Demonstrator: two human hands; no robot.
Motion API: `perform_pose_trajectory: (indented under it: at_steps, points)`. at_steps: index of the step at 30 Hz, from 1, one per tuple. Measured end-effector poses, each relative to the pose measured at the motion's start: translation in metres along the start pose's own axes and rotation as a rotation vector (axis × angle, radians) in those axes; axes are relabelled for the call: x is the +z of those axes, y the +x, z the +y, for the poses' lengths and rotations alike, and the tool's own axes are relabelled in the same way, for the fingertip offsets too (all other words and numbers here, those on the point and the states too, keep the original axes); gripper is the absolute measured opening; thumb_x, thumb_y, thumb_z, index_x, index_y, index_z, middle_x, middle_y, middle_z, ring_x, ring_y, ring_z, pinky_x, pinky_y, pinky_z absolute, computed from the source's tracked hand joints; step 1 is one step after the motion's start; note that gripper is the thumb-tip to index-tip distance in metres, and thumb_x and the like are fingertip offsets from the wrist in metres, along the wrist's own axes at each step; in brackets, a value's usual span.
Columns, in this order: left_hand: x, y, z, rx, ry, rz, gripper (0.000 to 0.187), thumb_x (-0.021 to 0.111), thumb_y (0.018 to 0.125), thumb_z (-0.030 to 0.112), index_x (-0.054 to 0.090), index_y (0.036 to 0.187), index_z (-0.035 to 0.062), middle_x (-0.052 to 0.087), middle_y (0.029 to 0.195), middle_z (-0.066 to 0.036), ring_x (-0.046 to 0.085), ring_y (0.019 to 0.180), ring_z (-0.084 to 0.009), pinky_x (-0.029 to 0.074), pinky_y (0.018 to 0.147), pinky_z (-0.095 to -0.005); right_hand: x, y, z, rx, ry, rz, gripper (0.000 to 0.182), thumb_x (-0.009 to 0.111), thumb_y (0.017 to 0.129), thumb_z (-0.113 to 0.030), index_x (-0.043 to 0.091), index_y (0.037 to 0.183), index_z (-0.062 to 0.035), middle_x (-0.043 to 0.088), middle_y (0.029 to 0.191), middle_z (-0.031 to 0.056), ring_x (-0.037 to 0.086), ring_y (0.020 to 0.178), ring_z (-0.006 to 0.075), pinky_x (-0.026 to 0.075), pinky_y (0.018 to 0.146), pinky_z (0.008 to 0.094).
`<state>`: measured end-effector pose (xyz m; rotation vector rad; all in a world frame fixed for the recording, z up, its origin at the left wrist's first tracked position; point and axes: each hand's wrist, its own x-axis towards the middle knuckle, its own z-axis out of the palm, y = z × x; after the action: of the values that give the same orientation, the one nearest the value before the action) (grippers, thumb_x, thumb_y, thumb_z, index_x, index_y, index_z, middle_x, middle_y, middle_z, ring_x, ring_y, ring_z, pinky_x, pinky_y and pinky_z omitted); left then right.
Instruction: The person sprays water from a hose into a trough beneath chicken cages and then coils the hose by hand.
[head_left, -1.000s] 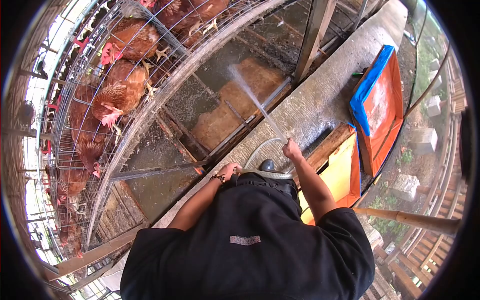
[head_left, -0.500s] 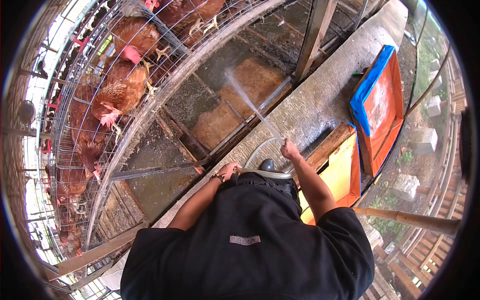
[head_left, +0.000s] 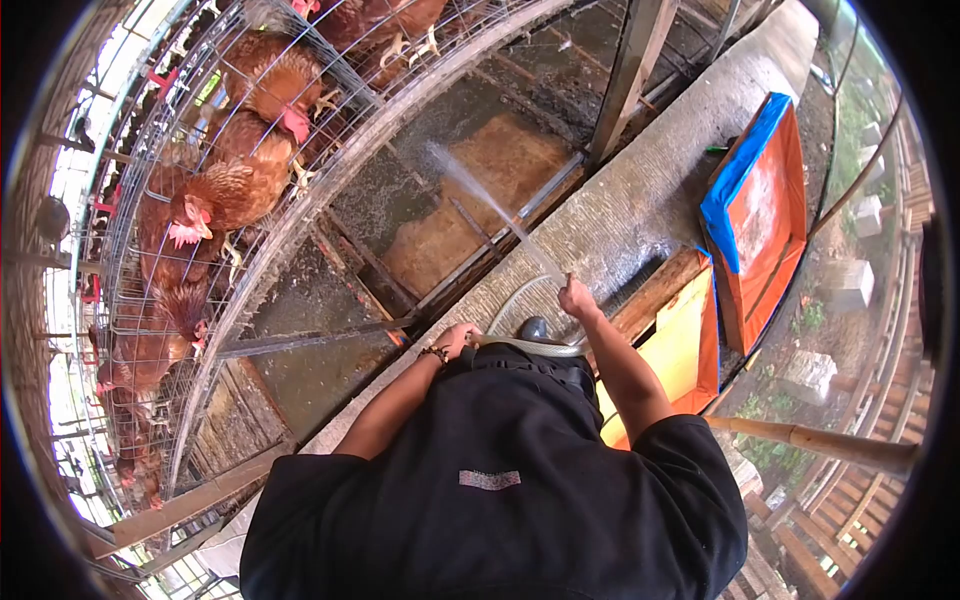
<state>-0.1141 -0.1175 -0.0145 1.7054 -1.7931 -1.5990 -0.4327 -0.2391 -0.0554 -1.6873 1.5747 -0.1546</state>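
Note:
My right hand (head_left: 577, 297) is closed round the end of a clear hose (head_left: 520, 296), and a jet of water (head_left: 490, 200) sprays from it toward the upper left. The water crosses the walkway edge and reaches over a brown patch (head_left: 500, 165) in the wet, framed pit. My left hand (head_left: 458, 341), with a beaded bracelet at the wrist, grips the same hose near my waist. Between the hands the hose loops out over the concrete and also passes across my front. The tip of a dark boot (head_left: 535, 328) shows beside it.
Brown hens (head_left: 235, 185) stand in a wire cage (head_left: 340, 75) on the left. A wooden post (head_left: 630, 80) rises by the concrete walkway (head_left: 660, 170). Two trays lie on the right, one orange and blue (head_left: 765, 220), one with a yellow inside (head_left: 665, 350). A bamboo pole (head_left: 820, 440) is at lower right.
The far end of the water jet has shifted slightly left. Several hens have moved their heads and bodies. Both my hands have kept nearly the same place and hold.

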Motion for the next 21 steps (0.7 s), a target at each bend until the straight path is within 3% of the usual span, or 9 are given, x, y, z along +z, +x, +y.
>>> perform_pose_trajectory:
  at_steps: [6, 9, 10, 13, 16, 21]
  points:
    - [0.001, -0.001, 0.001, -0.007, 0.016, 0.02, 0.023, 0.069, 0.068, 0.015, 0.062, 0.088, 0.0058, 0.064, 0.085, -0.012, 0.062, 0.084, -0.0238, 0.048, 0.074, -0.033, -0.012, -0.005, 0.005, 0.116, 0.057, 0.143, 0.045, 0.043, 0.077, -0.021, 0.042, 0.107, 0.012, 0.054, 0.095, 0.0377, 0.056, 0.092, 0.0458, 0.044, 0.082, 0.0489]
    - [0.0, -0.003, 0.006, -0.028, 0.033, 0.03, 0.017, 0.065, 0.071, 0.014, 0.062, 0.086, 0.0063, 0.065, 0.081, -0.01, 0.063, 0.08, -0.0218, 0.048, 0.072, -0.0321, -0.017, -0.003, 0.012, 0.205, 0.099, 0.214, 0.046, 0.047, 0.077, -0.018, 0.043, 0.114, 0.0095, 0.056, 0.092, 0.0347, 0.054, 0.091, 0.0493, 0.045, 0.082, 0.0479]
    - [-0.001, -0.003, 0.007, -0.045, 0.022, 0.023, 0.015, 0.064, 0.072, 0.014, 0.062, 0.085, 0.0065, 0.065, 0.08, -0.01, 0.063, 0.078, -0.021, 0.048, 0.071, -0.0317, -0.015, -0.003, 0.014, 0.156, 0.071, 0.294, 0.044, 0.045, 0.077, -0.017, 0.045, 0.113, 0.0076, 0.059, 0.084, 0.0311, 0.06, 0.078, 0.0442, 0.05, 0.07, 0.0471]
    - [0.0, -0.004, 0.01, -0.063, 0.002, 0.051, 0.008, 0.056, 0.078, 0.011, 0.062, 0.082, 0.0071, 0.065, 0.076, -0.007, 0.062, 0.073, -0.0181, 0.047, 0.069, -0.0305, -0.031, -0.007, 0.013, 0.301, 0.38, 0.199, 0.041, 0.042, 0.077, -0.016, 0.046, 0.112, 0.0049, 0.059, 0.068, 0.0223, 0.06, 0.055, 0.0322, 0.049, 0.048, 0.0421]
    - [-0.001, -0.005, 0.012, -0.1, 0.037, 0.069, 0.01, 0.053, 0.078, 0.009, 0.062, 0.083, 0.0069, 0.065, 0.077, -0.008, 0.062, 0.074, -0.0184, 0.047, 0.07, -0.0304, -0.029, -0.008, 0.015, 0.37, 0.608, 0.298, 0.033, 0.04, 0.076, -0.014, 0.05, 0.104, 0.002, 0.053, 0.057, 0.0133, 0.05, 0.04, 0.0199, 0.04, 0.034, 0.0335]
    - [0.0, -0.006, 0.012, -0.171, 0.047, 0.093, 0.01, 0.054, 0.078, 0.009, 0.062, 0.083, 0.0081, 0.065, 0.081, -0.009, 0.063, 0.079, -0.0216, 0.048, 0.072, -0.0321, -0.024, -0.001, 0.027, 0.403, 0.593, 0.27, 0.018, 0.04, 0.074, -0.01, 0.052, 0.075, 0.0032, 0.051, 0.054, 0.0119, 0.047, 0.039, 0.019, 0.036, 0.033, 0.0327]
